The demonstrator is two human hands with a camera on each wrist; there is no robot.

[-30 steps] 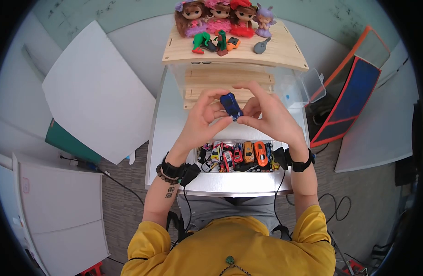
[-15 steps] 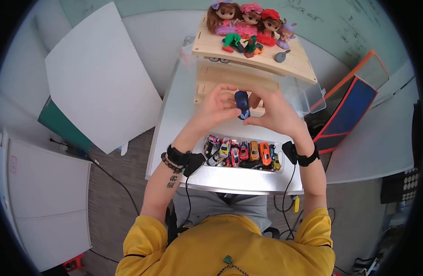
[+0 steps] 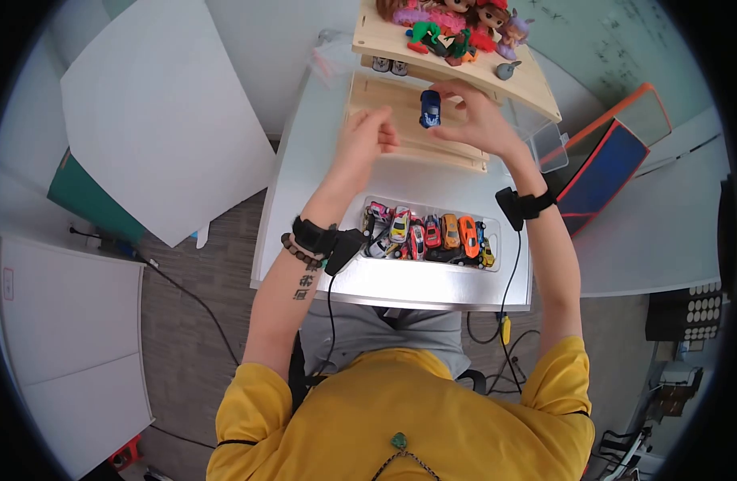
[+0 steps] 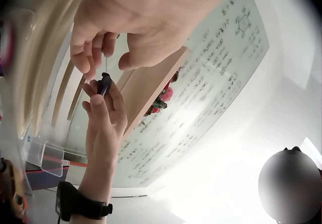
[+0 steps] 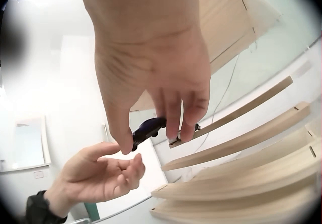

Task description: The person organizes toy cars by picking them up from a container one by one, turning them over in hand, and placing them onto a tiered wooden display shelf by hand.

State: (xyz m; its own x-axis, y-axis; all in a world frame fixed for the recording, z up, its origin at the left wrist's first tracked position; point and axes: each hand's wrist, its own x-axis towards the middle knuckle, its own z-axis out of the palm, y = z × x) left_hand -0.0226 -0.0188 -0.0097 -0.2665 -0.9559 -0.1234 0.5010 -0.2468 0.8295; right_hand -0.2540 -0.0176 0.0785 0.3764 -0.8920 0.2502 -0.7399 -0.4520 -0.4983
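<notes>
Watching from my remote seat, I have a small dark blue toy car (image 3: 430, 109) held in the air above the table (image 3: 456, 293), in front of the wooden rack (image 3: 536, 86) and beyond the far edge of the clear tray (image 3: 495, 232) of other toy cars (image 3: 432, 234). I expect it to be light and stiff, a hard shell that won't give under a pinch; the glossy paint could let fingertips slide, and wheels on their axles would make a poor hold. End to end suits it, I think, or across both flanks above the wheels.

My right hand (image 3: 474, 122) has just that: thumb at the end toward the table's near edge, fingertips at the other, car pinched between. That forearm reaches long over the table's right side, palm turned inward. My left hand (image 3: 367, 143) is empty, fingers loosely bent, just beside the car yet apart from it in the head view, its forearm slanting in past the tray's left edge.
</notes>
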